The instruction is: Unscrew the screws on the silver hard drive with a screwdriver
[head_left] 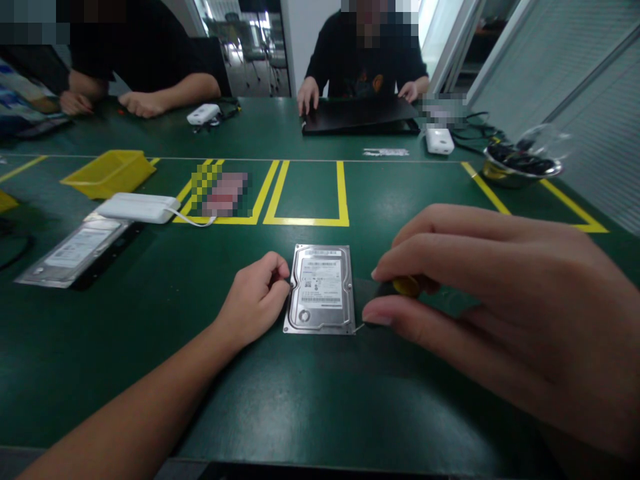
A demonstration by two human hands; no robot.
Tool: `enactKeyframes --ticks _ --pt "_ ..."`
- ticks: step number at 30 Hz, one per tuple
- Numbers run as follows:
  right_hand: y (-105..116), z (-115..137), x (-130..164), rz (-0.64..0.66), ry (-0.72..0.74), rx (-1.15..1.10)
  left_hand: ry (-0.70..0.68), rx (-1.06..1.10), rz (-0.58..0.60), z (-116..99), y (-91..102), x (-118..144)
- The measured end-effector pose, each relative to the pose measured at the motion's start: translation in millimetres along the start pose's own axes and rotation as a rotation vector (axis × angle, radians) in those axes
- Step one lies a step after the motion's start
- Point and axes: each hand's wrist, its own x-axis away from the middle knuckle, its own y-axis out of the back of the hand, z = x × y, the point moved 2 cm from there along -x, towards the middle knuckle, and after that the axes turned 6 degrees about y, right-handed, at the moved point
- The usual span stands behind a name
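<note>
A silver hard drive (pixel 321 287) lies flat on the green table, its white label facing up. My left hand (pixel 257 293) is closed at the drive's left edge, with thumb and curled forefinger against it. Close to the camera, my right hand (pixel 500 313) pinches a screwdriver (pixel 406 286) with a black and yellow handle. Most of the handle is hidden by the fingers. A thin piece of shaft shows below the thumb, near the drive's lower right corner; whether its tip touches the drive I cannot tell.
At left, another hard drive (pixel 75 252) lies by a white power bank (pixel 140 207) and a yellow bin (pixel 113 172). Yellow tape (pixel 306 222) marks the table. A metal bowl (pixel 520 170) of dark items stands right. Across the table, a person holds a black panel (pixel 360 115); others sit left.
</note>
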Motion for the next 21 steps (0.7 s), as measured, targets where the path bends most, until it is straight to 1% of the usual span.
enactKeyframes --ticks 4,9,14,17,21 --pt "-3.9 -1.4 1.4 -0.034 0.017 0.052 -0.002 -0.004 0.003 -0.3 0.0 0.1" --pt "-2.6 -0.6 2.9 -0.089 0.031 0.019 -0.001 -0.022 0.001 -0.3 -0.3 1.1" --pt "0.0 -2.9 3.9 -0.013 -0.056 0.008 -0.007 -0.015 -0.002 0.2 -0.6 0.8" --pt "1.6 -3.9 4.2 -0.059 -0.036 -0.051 -0.006 -0.006 -0.002 0.8 -0.3 0.3" --pt "1.5 -2.8 4.7 -0.044 -0.015 -0.040 -0.006 -0.004 -0.002 1.2 0.4 0.3"
